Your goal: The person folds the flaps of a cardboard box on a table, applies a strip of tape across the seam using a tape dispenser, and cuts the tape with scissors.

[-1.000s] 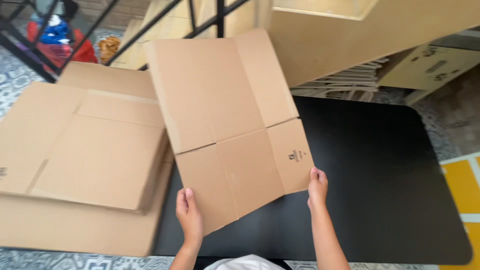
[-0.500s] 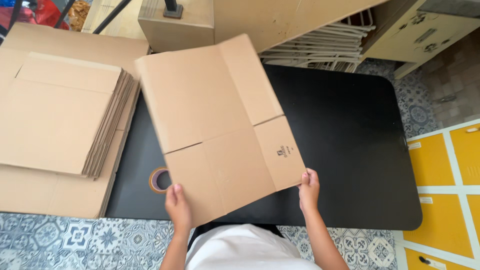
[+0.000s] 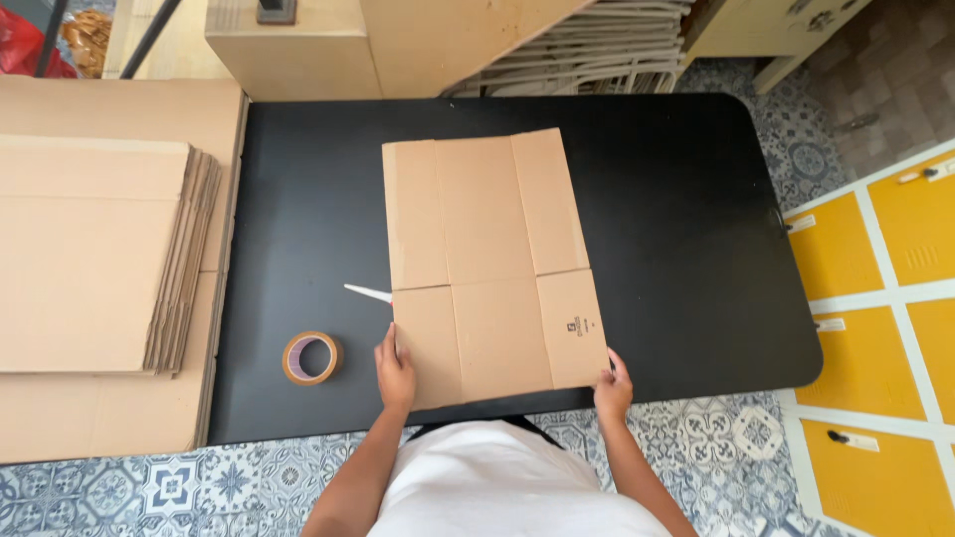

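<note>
A flattened brown cardboard box (image 3: 487, 261) lies on the black table (image 3: 686, 219), its flaps spread flat. My left hand (image 3: 395, 370) grips its near left corner. My right hand (image 3: 613, 387) holds its near right corner. A roll of brown packing tape (image 3: 312, 357) lies on the table just left of my left hand. A small white blade-like object (image 3: 367, 292) pokes out from under the box's left edge.
A stack of flattened cardboard boxes (image 3: 95, 254) rests on larger cardboard sheets at the left. Wooden furniture (image 3: 328, 45) and folded metal racks (image 3: 587, 65) stand behind the table. Yellow cabinets (image 3: 880, 298) line the right side. Patterned tile floor lies below.
The box was held tilted up over the table; now it lies flat and squared on the tabletop. The view has shifted so the tape roll and the table's left part are exposed.
</note>
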